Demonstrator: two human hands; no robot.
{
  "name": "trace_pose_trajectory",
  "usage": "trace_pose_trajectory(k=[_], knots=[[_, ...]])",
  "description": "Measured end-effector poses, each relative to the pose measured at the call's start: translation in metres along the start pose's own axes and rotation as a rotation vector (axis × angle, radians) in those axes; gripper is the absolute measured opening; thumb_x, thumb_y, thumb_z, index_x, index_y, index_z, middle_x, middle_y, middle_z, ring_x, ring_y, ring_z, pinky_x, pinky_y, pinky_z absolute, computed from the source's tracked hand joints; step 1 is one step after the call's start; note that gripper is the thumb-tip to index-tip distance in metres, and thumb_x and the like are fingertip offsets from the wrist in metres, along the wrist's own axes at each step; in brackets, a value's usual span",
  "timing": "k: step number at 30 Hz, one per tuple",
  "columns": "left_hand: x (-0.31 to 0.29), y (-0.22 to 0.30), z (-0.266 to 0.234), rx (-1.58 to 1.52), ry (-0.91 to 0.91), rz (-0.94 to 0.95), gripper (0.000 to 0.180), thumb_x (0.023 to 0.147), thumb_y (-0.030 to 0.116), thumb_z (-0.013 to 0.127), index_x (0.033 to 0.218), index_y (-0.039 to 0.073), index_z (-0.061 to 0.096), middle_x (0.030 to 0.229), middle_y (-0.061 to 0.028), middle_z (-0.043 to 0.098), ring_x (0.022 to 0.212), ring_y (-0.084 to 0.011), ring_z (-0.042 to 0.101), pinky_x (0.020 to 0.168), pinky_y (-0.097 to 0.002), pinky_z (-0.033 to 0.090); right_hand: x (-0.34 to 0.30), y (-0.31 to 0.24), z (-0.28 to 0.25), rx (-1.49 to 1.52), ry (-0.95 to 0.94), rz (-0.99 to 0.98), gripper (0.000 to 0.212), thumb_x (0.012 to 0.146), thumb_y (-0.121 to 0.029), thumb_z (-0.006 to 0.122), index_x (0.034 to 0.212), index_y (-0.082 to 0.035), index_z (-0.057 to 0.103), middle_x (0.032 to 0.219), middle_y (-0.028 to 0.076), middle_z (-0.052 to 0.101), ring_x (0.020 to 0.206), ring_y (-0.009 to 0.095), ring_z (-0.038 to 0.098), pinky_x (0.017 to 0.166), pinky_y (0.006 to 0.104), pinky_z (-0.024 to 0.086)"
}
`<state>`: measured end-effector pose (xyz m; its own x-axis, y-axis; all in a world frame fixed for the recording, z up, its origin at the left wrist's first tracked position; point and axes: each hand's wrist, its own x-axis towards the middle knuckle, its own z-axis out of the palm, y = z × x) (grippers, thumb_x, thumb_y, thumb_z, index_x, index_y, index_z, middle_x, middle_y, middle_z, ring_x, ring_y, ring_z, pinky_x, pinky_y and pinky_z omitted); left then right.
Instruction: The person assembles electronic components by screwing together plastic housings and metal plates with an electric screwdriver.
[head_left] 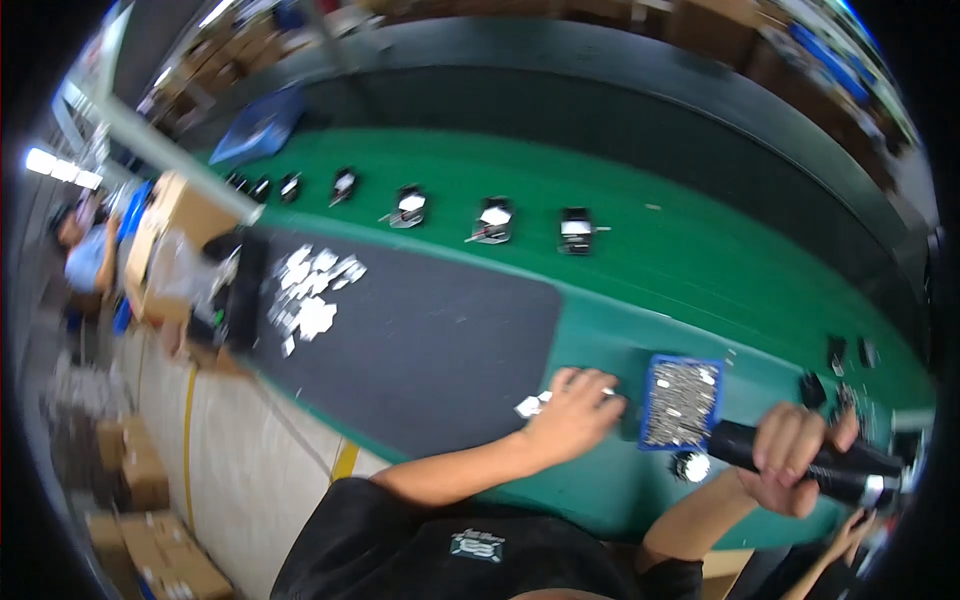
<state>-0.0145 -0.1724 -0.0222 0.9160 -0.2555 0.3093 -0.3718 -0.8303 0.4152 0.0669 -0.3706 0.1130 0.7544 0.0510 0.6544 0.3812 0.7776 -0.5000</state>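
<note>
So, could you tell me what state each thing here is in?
Left hand: fingers curled over the table; whether it holds anything, I can't tell.
Right hand: closed around the black tool.
Black tool: held; on or off, can't tell.
Blue tray: filled with small metal pieces.
White slips: loosely scattered on the dark mat.
Black gadgets: spaced out in a row.

Beyond and right of the cardboard box (201, 207), a blue bin (238, 149) is seen; left of the box, a person (86, 264).
</note>
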Motion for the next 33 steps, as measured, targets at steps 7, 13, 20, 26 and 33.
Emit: trace_pose_trajectory(k=[7,13,20,26,33], knots=[[0.015,-0.017,-0.020,0.039,-0.075,-0.007,0.052,0.071,0.029,0.073,0.116,0.008,0.059,0.110,-0.0067,0.054,0.097,-0.0229,0.052,0.084,-0.0402,0.035,0.004,-0.004,-0.001,-0.054,0.051,0.125,0.056,0.083,-0.018,0.068,0.128,-0.005,0.037,0.066,0.000,0.046,0.051,0.011,0.045,0.049,0.0256,0.039],[0.022,-0.016,-0.009,-0.147,-0.192,-0.012,0.024,0.077,0.017,0.066,0.097,0.006,0.057,0.095,-0.0100,0.055,0.095,-0.0278,0.056,0.080,-0.0423,0.040,0.004,-0.022,-0.002,-0.150,0.155,0.117,0.055,0.084,-0.018,0.066,0.126,-0.003,0.035,0.067,-0.002,0.043,0.051,0.007,0.042,0.051,0.0222,0.036],[0.009,-0.019,-0.011,-0.151,-0.230,-0.024,0.023,0.080,0.017,0.065,0.095,0.004,0.054,0.091,-0.0115,0.055,0.090,-0.0280,0.059,0.080,-0.0401,0.043,0.000,-0.014,-0.005,-0.078,0.008,0.164,0.046,0.091,-0.015,0.058,0.129,0.000,0.038,0.072,0.000,0.041,0.059,0.008,0.041,0.057,0.0231,0.035],[-0.002,-0.015,-0.009,-0.107,-0.158,0.031,0.014,0.082,0.013,0.058,0.090,0.004,0.054,0.091,-0.0117,0.055,0.090,-0.0278,0.059,0.078,-0.0395,0.043,0.000,-0.025,0.004,-0.091,-0.064,0.115,0.045,0.091,-0.015,0.058,0.129,-0.001,0.038,0.072,0.001,0.042,0.060,0.008,0.042,0.059,0.0233,0.037],[-0.012,-0.013,0.002,-0.187,-0.077,0.135,0.013,0.080,0.011,0.056,0.085,-0.001,0.053,0.093,-0.0179,0.054,0.094,-0.0343,0.057,0.082,-0.0450,0.048,-0.004,-0.036,0.021,-0.145,-0.083,0.010,0.044,0.090,-0.014,0.059,0.127,-0.002,0.038,0.070,0.001,0.044,0.056,0.007,0.044,0.057,0.0221,0.038]])
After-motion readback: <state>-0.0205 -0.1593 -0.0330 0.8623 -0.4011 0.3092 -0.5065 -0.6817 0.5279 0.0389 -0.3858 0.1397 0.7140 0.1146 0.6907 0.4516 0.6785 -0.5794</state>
